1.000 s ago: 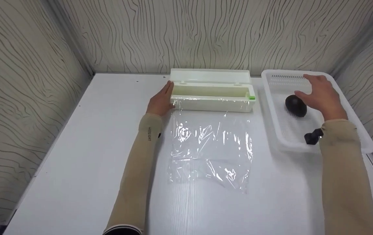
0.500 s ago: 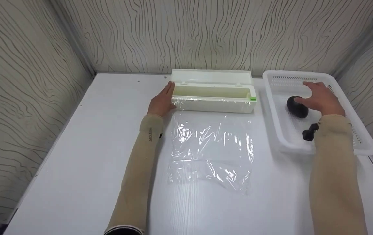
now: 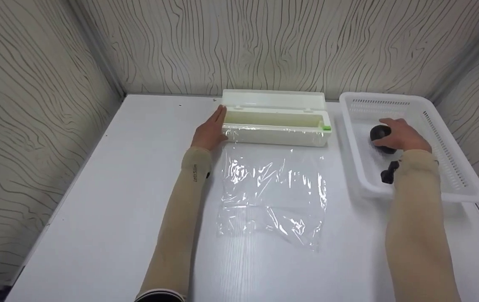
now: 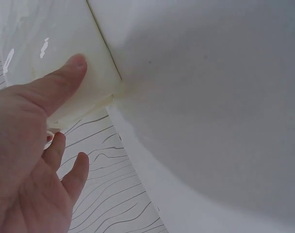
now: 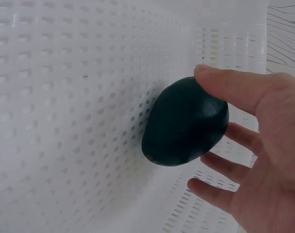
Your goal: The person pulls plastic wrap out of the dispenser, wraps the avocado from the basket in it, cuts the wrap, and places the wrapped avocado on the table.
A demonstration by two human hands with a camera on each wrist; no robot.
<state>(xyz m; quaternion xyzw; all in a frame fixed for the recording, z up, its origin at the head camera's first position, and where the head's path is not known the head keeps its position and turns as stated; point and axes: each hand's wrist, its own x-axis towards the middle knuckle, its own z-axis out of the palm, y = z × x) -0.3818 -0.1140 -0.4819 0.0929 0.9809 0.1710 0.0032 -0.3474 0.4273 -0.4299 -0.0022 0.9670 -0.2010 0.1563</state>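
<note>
A dark green, smooth, egg-shaped fruit like an avocado (image 5: 181, 126) lies in the white perforated basket (image 3: 350, 142). My right hand (image 3: 407, 136) grips it, thumb on the near side and fingertips around the other, some of them hidden behind it. At the back of the table stands a white cling film box (image 3: 277, 135), its lid raised. My left hand (image 3: 208, 133) rests against the box's left end, fingers straight along it and thumb (image 4: 65, 80) on the front face. A sheet of cling film (image 3: 273, 188) runs from the box toward me over the table.
A small black dumbbell-shaped object (image 3: 389, 173) lies in the basket below my right wrist. A green piece (image 3: 326, 128) sits at the box's right end. Wood-patterned panels (image 3: 273, 46) border the white table (image 3: 130, 201).
My right hand has come left and down onto the dark fruit, and its fingers have closed around it. The left hand stays at the box.
</note>
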